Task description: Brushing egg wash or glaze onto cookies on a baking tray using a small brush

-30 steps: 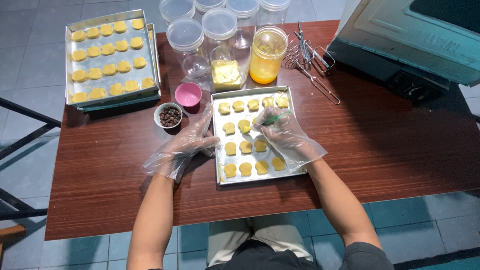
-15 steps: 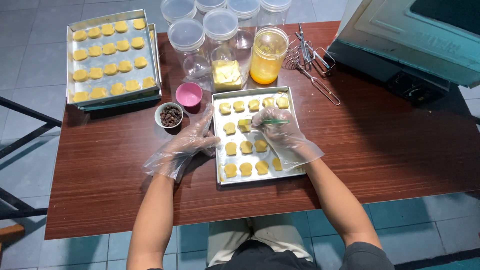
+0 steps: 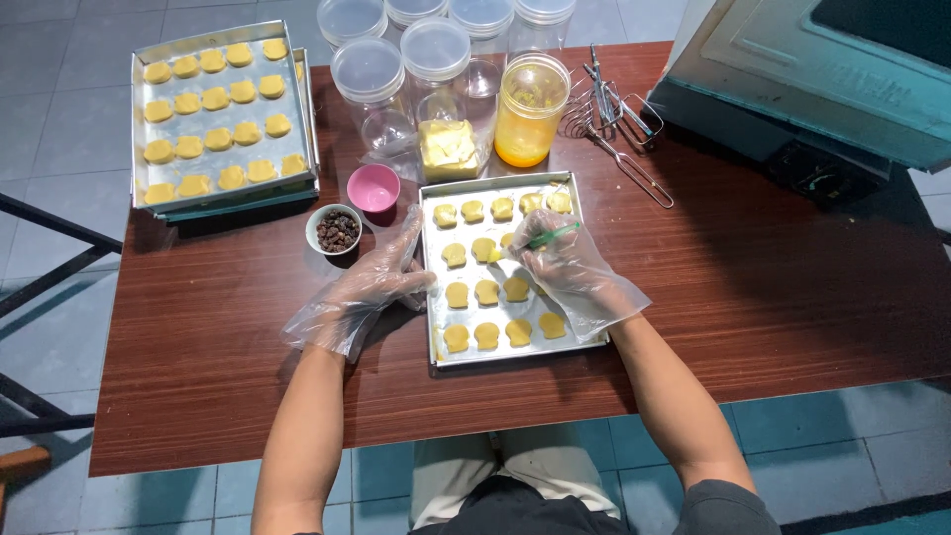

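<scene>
From the head view I saw my right hand (image 3: 567, 267), in a loose clear glove, with its fingers pinched around a thin green brush (image 3: 550, 236) over the near baking tray (image 3: 432, 342) of yellow cookies (image 3: 486, 292). My left hand (image 3: 369, 287), also gloved, lay with fingers spread and empty, touching the tray's left rim. A small bowl of dark bits (image 3: 335, 230) and a pink cup (image 3: 373, 187) stood just beyond it on the wooden table (image 3: 773, 297).

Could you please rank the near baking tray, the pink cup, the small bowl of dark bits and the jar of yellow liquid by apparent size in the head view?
1. Near baking tray
2. Jar of yellow liquid
3. Small bowl of dark bits and pink cup: look alike, unranked.
</scene>
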